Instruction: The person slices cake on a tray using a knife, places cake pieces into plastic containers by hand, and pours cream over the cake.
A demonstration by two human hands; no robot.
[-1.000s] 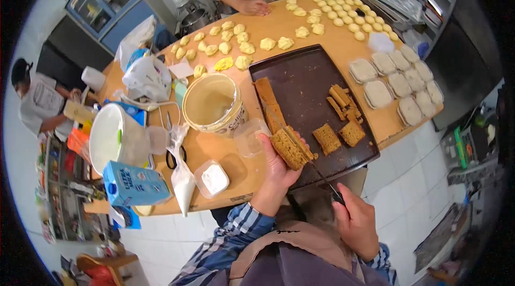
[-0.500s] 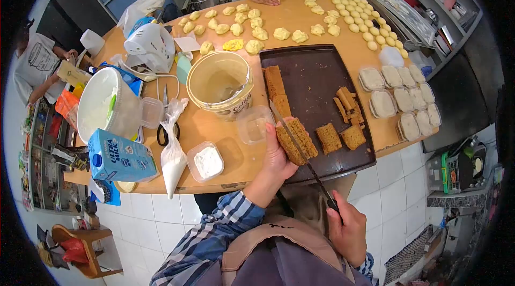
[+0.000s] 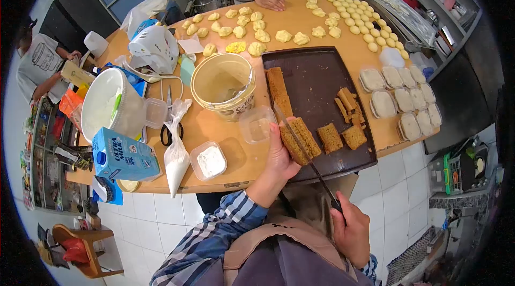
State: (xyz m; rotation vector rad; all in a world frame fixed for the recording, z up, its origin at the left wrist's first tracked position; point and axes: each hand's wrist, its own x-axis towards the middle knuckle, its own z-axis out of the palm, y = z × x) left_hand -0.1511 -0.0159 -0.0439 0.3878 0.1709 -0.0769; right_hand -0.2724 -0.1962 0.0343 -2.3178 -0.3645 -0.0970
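My left hand (image 3: 281, 160) is closed round a brown piece of sponge cake (image 3: 292, 145), held up over the near left edge of a dark baking tray (image 3: 316, 85). In my right hand (image 3: 351, 229) is the black handle of a long knife (image 3: 316, 170). Its blade runs slantwise across the cake, lying in or against a lengthwise cut; how deep it sits I cannot tell. On the tray are a long cake strip (image 3: 278, 90), two cut cake blocks (image 3: 330, 138) and a pile of thin cake trimmings (image 3: 350, 108).
Left of the tray stand a cream-coloured bucket (image 3: 198, 83), a clear container (image 3: 255, 125), a piping bag (image 3: 176, 157) and a milk carton (image 3: 126, 154). Dough pieces (image 3: 283, 36) and lidded tubs (image 3: 382, 102) lie beyond and right. Across the table rests another person's hand (image 3: 270, 1).
The whole view has shifted slightly. Both hands keep their hold, and the knife stays across the cake with little visible movement.
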